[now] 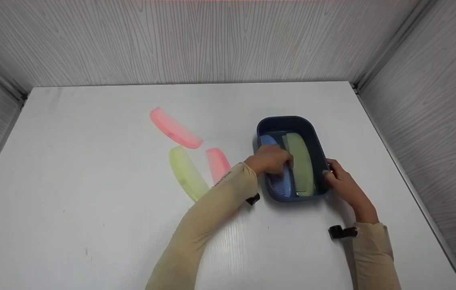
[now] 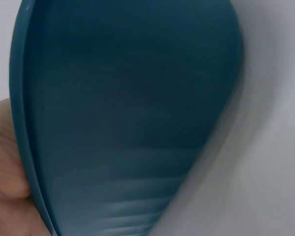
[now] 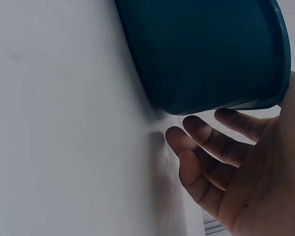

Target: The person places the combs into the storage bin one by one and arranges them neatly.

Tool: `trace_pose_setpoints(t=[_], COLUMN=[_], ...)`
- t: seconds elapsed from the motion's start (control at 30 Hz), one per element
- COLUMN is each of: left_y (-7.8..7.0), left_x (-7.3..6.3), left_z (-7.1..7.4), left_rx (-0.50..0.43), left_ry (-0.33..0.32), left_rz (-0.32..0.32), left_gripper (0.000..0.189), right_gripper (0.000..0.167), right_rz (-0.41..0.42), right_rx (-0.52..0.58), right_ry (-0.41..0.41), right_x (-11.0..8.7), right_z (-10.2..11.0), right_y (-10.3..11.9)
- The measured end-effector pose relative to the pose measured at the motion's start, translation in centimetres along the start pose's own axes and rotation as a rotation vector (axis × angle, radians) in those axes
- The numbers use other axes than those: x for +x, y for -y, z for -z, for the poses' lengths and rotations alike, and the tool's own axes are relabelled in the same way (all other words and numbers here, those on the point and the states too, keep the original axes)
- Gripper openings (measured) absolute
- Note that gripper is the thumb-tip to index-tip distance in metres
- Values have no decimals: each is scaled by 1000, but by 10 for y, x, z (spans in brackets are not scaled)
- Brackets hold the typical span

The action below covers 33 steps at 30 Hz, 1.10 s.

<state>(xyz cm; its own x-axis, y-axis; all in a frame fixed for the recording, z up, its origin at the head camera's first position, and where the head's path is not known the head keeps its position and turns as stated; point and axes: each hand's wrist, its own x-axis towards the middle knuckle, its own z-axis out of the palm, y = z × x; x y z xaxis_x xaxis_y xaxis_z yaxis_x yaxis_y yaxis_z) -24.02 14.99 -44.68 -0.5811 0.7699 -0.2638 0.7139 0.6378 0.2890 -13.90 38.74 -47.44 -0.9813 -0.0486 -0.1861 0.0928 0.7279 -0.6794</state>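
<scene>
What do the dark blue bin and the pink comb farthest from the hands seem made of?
Dark blue bin: probably moulded plastic, smooth with a soft sheen; its rounded, one-piece shape suggests it.
Pink comb: likely translucent plastic, as its toothed side looks paler; its gloss is unclear.

The white table (image 1: pixel 91 201) carries a dark blue box (image 1: pixel 282 123) on the right and, left of it, a pink comb (image 1: pixel 175 128), a yellow-green comb (image 1: pixel 187 173) and another pink comb (image 1: pixel 217 163)

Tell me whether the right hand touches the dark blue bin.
Touching. In the head view, the right hand grips the dark blue bin, thumb over the rim.
</scene>
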Motion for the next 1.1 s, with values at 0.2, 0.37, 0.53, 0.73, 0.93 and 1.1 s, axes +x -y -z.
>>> trace_pose_setpoints(t=[0.2, 0.37, 0.53, 0.73, 0.93, 1.1], left_y=[0, 0, -1, 0, 3, 9], left_x=[-2, -1, 1, -1, -7, -16], left_z=[2, 3, 4, 5, 10, 20], left_rx=[-12, 4, 18, 1, -133, -270], left_ry=[15, 50, 84, 78, 19, -50], left_rz=[12, 28, 47, 43, -8, -84], left_gripper=[40, 40, 39, 42, 43, 44], right_gripper=[48, 50, 51, 51, 50, 52], right_rz=[6, 5, 1, 8, 17, 12], right_rx=[-1, 8, 14, 20, 18, 30], right_ry=[0, 3, 21, 34, 23, 33], right_x=[2, 2, 2, 2, 3, 2], right_z=[-3, -4, -3, -2, -3, -2], right_y=[-1, 0, 1, 2, 1, 0])
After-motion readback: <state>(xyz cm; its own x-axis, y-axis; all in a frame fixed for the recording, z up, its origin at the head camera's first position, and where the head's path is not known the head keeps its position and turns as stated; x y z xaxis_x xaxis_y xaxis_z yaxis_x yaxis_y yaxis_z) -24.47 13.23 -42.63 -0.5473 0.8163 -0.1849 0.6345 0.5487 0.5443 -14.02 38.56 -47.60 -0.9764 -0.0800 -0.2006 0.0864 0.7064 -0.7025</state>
